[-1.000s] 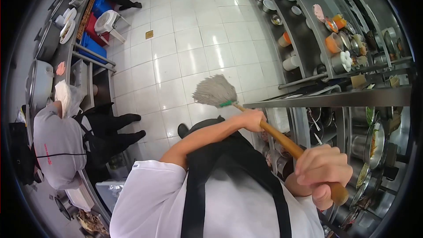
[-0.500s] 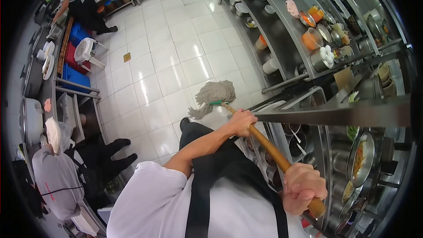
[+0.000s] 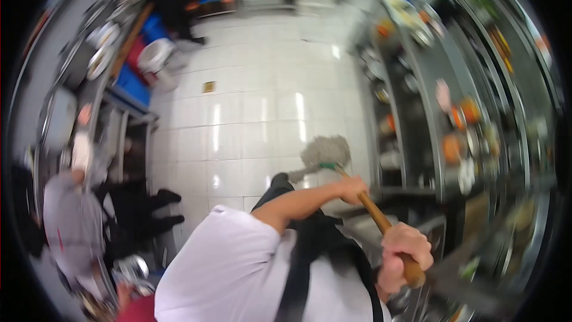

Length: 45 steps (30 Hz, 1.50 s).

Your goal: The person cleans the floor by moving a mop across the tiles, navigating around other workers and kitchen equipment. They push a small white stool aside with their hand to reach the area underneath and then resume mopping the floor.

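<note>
Both of my hands are wrapped round the wooden handle (image 3: 374,211) of a mop. My left hand (image 3: 353,190) grips it lower down, nearer the floor. Close to the top end of the stick, my right hand (image 3: 405,253) is closed round it, with the rounded tip sticking out below the fist. The grey string mop head (image 3: 328,150) lies on the tiled floor, joined to the handle by a green clamp (image 3: 329,166). Some strands trail left, close to my dark shoe (image 3: 281,180).
White floor tiles (image 3: 256,107) stretch ahead, with a small yellowish drain (image 3: 208,87). Steel shelves (image 3: 420,125) with bowls and containers line the right. At left, a person in grey (image 3: 74,220) stands at a counter; another person (image 3: 170,3) is farther back. A white stool (image 3: 157,56) stands by blue bins.
The view has swung, blurring the edges. The mop head appears lower and farther right in view, with both hands still on the handle. A red-clothed person now shows at bottom left.
</note>
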Each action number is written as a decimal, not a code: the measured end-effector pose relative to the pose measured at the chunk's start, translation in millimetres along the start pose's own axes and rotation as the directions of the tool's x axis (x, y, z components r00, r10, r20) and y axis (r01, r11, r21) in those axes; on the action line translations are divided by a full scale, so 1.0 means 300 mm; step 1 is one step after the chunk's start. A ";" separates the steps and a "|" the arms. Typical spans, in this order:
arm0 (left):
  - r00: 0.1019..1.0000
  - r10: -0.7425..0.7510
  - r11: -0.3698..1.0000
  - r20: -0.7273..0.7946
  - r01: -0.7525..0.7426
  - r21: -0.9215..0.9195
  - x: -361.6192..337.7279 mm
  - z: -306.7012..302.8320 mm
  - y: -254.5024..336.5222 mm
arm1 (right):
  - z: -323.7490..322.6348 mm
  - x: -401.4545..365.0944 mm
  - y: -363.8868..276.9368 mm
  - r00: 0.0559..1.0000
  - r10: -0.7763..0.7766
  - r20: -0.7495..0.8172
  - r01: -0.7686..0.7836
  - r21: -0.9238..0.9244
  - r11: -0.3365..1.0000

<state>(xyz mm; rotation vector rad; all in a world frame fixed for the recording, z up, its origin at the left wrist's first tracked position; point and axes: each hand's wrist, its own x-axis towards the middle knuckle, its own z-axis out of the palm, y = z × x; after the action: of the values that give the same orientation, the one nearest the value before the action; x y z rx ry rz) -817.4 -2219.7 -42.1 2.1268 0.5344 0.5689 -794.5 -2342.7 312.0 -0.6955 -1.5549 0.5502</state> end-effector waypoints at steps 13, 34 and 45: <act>0.967 -0.219 0.940 -0.133 0.173 -0.293 0.116 -0.272 -0.109 | 0.101 0.345 0.310 0.978 0.202 0.054 -0.208 0.143 0.968; 0.957 -0.065 0.982 -0.283 0.010 -0.191 -0.004 0.021 -0.010 | -0.036 0.044 0.060 1.000 0.007 -0.007 -0.006 0.054 0.999; 0.878 -0.203 0.943 -0.434 0.056 -0.327 -0.085 0.211 0.053 | -0.068 -0.145 -0.026 1.000 -0.021 0.003 0.020 0.206 0.978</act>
<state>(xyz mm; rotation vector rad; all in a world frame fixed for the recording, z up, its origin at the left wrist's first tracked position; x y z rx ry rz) -799.2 -2282.2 -68.3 1.6416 0.7915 1.0247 -773.6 -2380.2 288.9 -0.5196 -1.4832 0.6869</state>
